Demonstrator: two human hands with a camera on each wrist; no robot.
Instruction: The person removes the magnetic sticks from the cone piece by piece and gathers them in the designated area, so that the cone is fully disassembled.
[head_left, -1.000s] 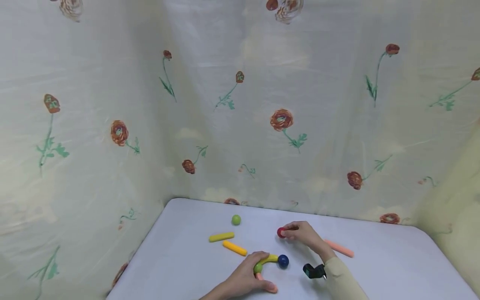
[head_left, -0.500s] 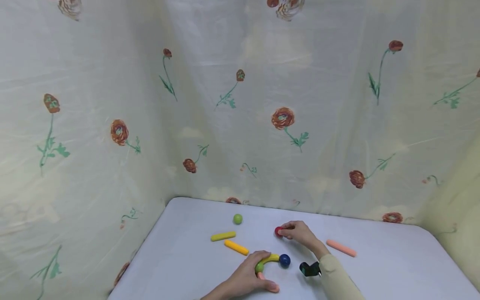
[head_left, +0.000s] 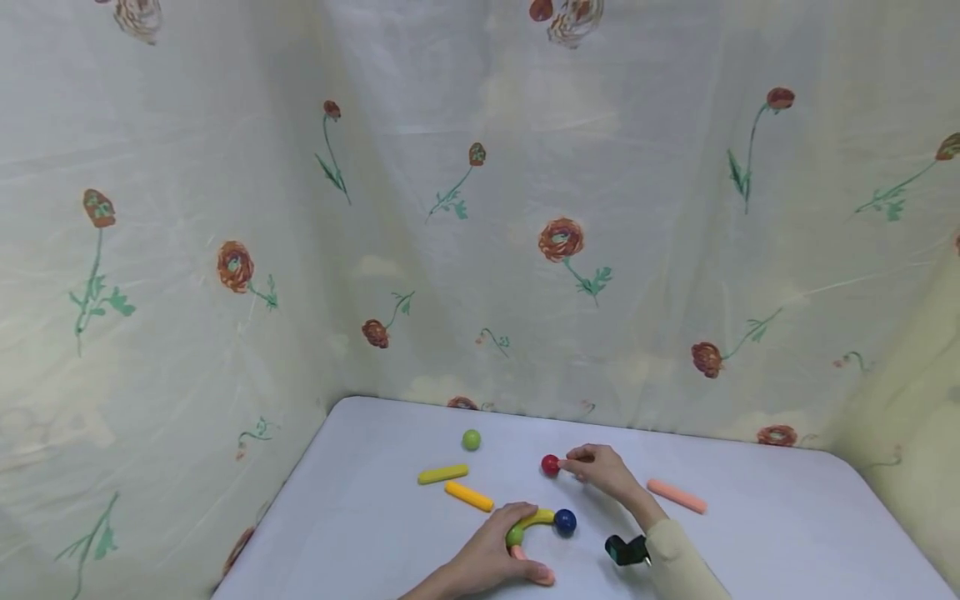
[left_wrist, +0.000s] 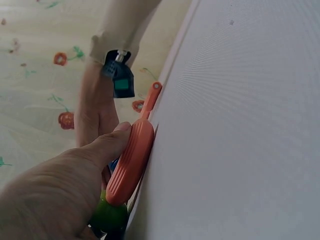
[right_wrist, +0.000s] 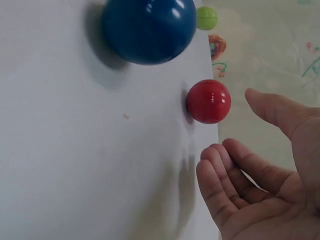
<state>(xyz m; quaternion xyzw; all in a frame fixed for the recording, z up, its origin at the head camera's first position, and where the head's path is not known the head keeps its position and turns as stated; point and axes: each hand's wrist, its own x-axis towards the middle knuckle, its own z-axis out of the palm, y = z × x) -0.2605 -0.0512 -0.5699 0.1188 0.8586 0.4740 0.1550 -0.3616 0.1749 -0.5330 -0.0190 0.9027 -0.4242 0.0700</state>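
Red ball point(head_left: 550, 465): nine o'clock from right hand point(head_left: 606, 472) in head view; right nearer, digits parted, unloaded. Ball round, no long axis. Left hand point(head_left: 491, 550) grips coral stick point(left_wrist: 132, 165).

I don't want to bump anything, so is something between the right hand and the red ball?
Nothing visible: in the right wrist view only a gap separates the right hand and the red ball. The blue ball sits nearer the person, not between them.
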